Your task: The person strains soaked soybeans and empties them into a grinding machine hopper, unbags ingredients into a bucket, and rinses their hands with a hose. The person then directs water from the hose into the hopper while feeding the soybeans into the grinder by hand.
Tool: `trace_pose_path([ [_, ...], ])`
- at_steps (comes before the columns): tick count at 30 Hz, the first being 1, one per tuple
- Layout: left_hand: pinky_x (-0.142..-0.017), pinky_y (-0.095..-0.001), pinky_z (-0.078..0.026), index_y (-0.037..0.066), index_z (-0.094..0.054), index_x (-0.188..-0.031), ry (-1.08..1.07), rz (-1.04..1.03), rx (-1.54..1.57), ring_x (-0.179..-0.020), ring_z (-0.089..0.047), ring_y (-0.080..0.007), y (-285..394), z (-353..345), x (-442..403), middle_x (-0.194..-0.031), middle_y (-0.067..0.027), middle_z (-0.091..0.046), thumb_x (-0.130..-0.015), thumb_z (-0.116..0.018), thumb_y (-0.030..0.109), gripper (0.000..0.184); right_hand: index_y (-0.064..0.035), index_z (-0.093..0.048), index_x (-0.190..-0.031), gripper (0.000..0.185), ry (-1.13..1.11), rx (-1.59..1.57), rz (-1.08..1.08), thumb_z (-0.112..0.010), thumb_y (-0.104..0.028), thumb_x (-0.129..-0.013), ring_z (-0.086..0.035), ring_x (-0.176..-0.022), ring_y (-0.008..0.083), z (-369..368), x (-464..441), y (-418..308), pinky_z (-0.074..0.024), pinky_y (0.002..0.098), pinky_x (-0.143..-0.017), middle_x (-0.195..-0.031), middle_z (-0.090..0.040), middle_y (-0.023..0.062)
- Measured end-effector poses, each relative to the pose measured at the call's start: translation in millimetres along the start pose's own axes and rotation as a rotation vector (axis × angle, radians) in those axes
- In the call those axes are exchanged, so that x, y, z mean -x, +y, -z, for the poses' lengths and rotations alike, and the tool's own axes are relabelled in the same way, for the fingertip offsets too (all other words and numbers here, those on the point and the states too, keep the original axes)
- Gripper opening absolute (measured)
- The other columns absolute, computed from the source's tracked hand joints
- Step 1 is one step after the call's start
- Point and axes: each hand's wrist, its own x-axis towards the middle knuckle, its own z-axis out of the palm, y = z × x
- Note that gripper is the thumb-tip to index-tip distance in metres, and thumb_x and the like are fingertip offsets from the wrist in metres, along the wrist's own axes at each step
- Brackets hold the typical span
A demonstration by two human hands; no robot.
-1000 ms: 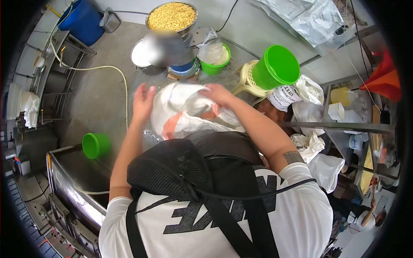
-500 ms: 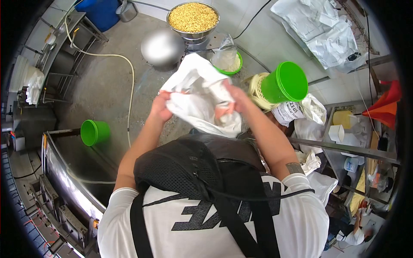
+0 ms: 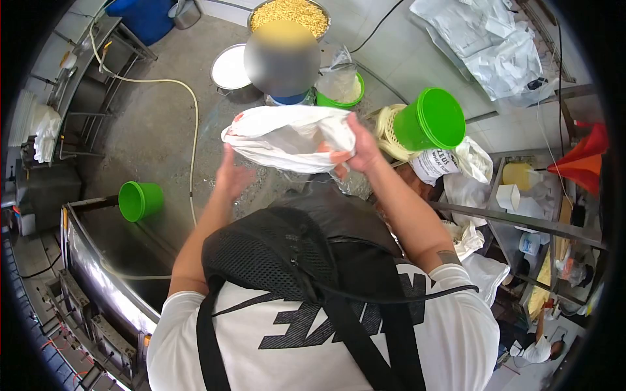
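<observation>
A white sack (image 3: 280, 146) with orange-red patches hangs in front of my body, its mouth spread wide. My right hand (image 3: 362, 144) grips the sack's right end, the thumb up at the rim. Just below the sack's left end is my left hand (image 3: 233, 174), with fingers apart and slightly blurred. Beyond the sack, a blurred round patch covers part of a blue container (image 3: 290, 99). Near it are a pot with white contents (image 3: 231, 67) and a green tub (image 3: 349, 98) with a plastic bag in it.
A bowl of yellow kernels (image 3: 303, 14) stands at the back. To the right, a green bucket (image 3: 430, 120) rests on a cream stool (image 3: 389, 133), near a flour sack (image 3: 433, 166). Another green bucket (image 3: 140, 201) and a hose (image 3: 195, 137) are at left. A person (image 3: 536, 348) is at lower right.
The sack has turned and widened sideways, its mouth now a long oval. My left hand has come off its left edge and dropped slightly. My right hand still holds on.
</observation>
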Motion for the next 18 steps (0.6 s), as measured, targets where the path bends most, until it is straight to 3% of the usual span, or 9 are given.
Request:
trace_pose_path([
  [2, -0.116, -0.0684, -0.032, 0.003, -0.024, -0.161, -0.026, 0.102, 0.040, -0.144, -0.039, -0.0514, -16.2, -13.3, -11.4, -0.162, -0.0308, -0.029, -0.101, -0.058, 0.057, 0.087, -0.0056, -0.056, -0.138, 0.059, -0.033, -0.003, -0.036, -0.046, -0.055, -0.108, -0.068, -0.114, 0.0303, -18.3, 3.2, 25.9, -0.0546, 0.0510, -0.098, -0.129, -0.069, 0.0125],
  [4, -0.117, -0.0620, -0.037, -0.004, -0.031, -0.156, -0.254, 0.083, 0.184, -0.140, -0.047, -0.0444, -50.1, -2.4, -83.0, -0.154, -0.0293, -0.043, -0.107, -0.047, 0.025, 0.059, -0.0072, -0.055, -0.142, 0.061, -0.108, 0.088, -0.108, -0.044, -0.057, -0.107, -0.068, -0.115, 0.0297, -27.9, -5.1, 36.4, -0.0559, 0.0504, -0.097, -0.132, -0.067, 0.0120],
  [6, -0.118, -0.0552, -0.041, -0.010, -0.039, -0.149, -0.170, 0.008, 0.178, -0.139, -0.051, -0.0421, -49.2, 39.6, -145.2, -0.147, -0.0294, -0.052, -0.097, -0.037, -0.001, 0.053, -0.0070, -0.052, -0.145, 0.062, -0.122, 0.116, -0.204, -0.042, -0.056, -0.108, -0.067, -0.120, 0.0285, -27.2, -17.7, 42.4, -0.0549, 0.0470, -0.101, -0.139, -0.064, 0.0119],
  [7, -0.122, -0.0540, -0.038, -0.011, -0.039, -0.148, -0.152, 0.046, 0.337, -0.140, -0.049, -0.0425, -6.8, -7.5, -80.2, -0.148, -0.0296, -0.050, -0.092, -0.037, -0.005, 0.056, -0.0068, -0.052, -0.145, 0.062, -0.151, 0.163, -0.227, -0.042, -0.056, -0.108, -0.066, -0.122, 0.0279, -14.6, -20.2, 39.9, -0.0538, 0.0457, -0.104, -0.141, -0.062, 0.0117],
  [8, -0.123, -0.0535, -0.037, -0.012, -0.040, -0.147, -0.306, 0.034, 0.409, -0.141, -0.048, -0.0419, -2.6, 12.4, -103.7, -0.150, -0.0303, -0.049, -0.092, -0.036, -0.004, 0.056, -0.0053, -0.049, -0.147, 0.064, -0.157, 0.130, -0.294, -0.042, -0.055, -0.108, -0.061, -0.128, 0.0315, -5.1, -15.6, 28.3, -0.0494, 0.0484, -0.109, -0.143, -0.061, 0.0118],
  [11, -0.122, -0.0545, -0.038, -0.016, -0.042, -0.145, -0.250, 0.038, 0.468, -0.140, -0.049, -0.0428, 26.6, 0.2, -56.6, -0.150, -0.0317, -0.048, -0.094, -0.033, 0.003, 0.055, -0.0034, -0.047, -0.148, 0.064, 0.404, 0.135, -0.009, -0.046, -0.054, -0.108, -0.064, -0.119, 0.0419, 44.6, -23.2, 18.4, -0.0527, 0.0576, -0.101, -0.134, -0.064, 0.0186],
  [12, -0.121, -0.0544, -0.039, -0.015, -0.043, -0.145, -0.215, 0.031, 0.405, -0.139, -0.051, -0.0423, 25.7, -0.7, -49.2, -0.149, -0.0313, -0.049, -0.095, -0.035, 0.006, 0.054, -0.0035, -0.048, -0.146, 0.063, 0.513, 0.249, -0.082, -0.051, -0.053, -0.107, -0.065, -0.117, 0.0402, 71.9, -23.6, 17.3, -0.0524, 0.0568, -0.100, -0.133, -0.064, 0.0194],
  [17, -0.105, -0.0478, -0.052, 0.001, -0.051, -0.146, -0.234, 0.032, -0.078, -0.122, -0.064, -0.0300, -21.4, -33.1, -20.9, -0.138, -0.0159, -0.064, -0.107, -0.054, 0.046, 0.060, -0.0038, -0.046, -0.147, 0.070, 0.608, 0.667, -0.308, -0.062, -0.053, -0.100, -0.056, -0.128, 0.0438, 67.5, -23.0, 38.0, -0.0478, 0.0586, -0.104, -0.140, -0.057, 0.0239],
  [18, -0.103, -0.0448, -0.053, 0.004, -0.049, -0.148, -0.298, 0.113, -0.212, -0.121, -0.065, -0.0269, -28.3, -40.7, -20.2, -0.138, -0.0128, -0.064, -0.107, -0.054, 0.045, 0.059, -0.0052, -0.050, -0.143, 0.068, 0.665, 1.139, 0.062, -0.066, -0.053, -0.097, -0.058, -0.125, 0.0451, 90.0, -41.0, 58.5, -0.0483, 0.0569, -0.103, -0.136, -0.060, 0.0244],
])
